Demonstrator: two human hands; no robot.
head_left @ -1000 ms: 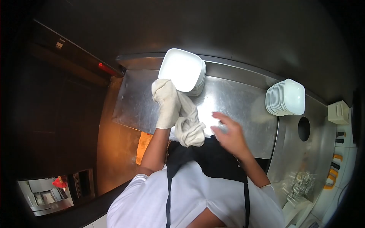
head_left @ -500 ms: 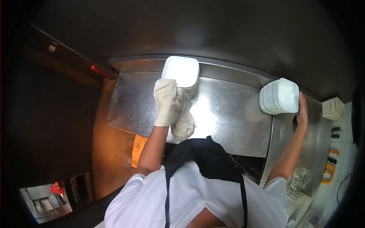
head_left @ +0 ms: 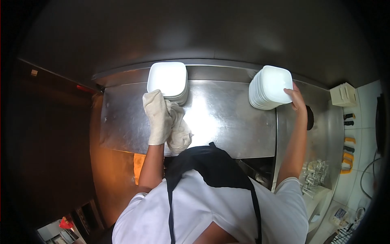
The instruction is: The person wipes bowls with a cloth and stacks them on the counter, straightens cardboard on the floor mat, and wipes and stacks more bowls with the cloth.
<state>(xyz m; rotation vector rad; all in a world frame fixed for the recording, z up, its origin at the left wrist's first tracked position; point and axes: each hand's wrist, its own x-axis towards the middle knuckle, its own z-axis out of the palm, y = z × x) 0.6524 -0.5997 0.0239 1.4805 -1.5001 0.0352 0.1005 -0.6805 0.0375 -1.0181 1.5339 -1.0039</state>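
Two stacks of white square plates with rounded corners stand on the steel counter [head_left: 227, 130]. My left hand [head_left: 157, 122] is covered by a beige cloth [head_left: 178, 136], part of which hangs down to the right. It is at the front left corner of the left plate stack [head_left: 167, 79], its fingers hidden under the fabric. On the right plate stack [head_left: 258, 91], my right hand [head_left: 297, 96] is closed on the right edge of the top plate [head_left: 276, 83]. The thumb lies over the rim, while the other fingers are behind it.
A raised steel ledge [head_left: 211, 63] runs along the counter's back. Knives [head_left: 348, 118] with black and yellow handles are at the far right, near a white holder [head_left: 343, 95]. Clear glasses [head_left: 316, 173] stand at lower right. An orange cloth [head_left: 138, 164] is beneath the counter's left front.
The view has shifted, so both stacks appear further left. My right hand has moved from lying flat along the stack's right side to gripping the top plate's edge with the thumb over it.
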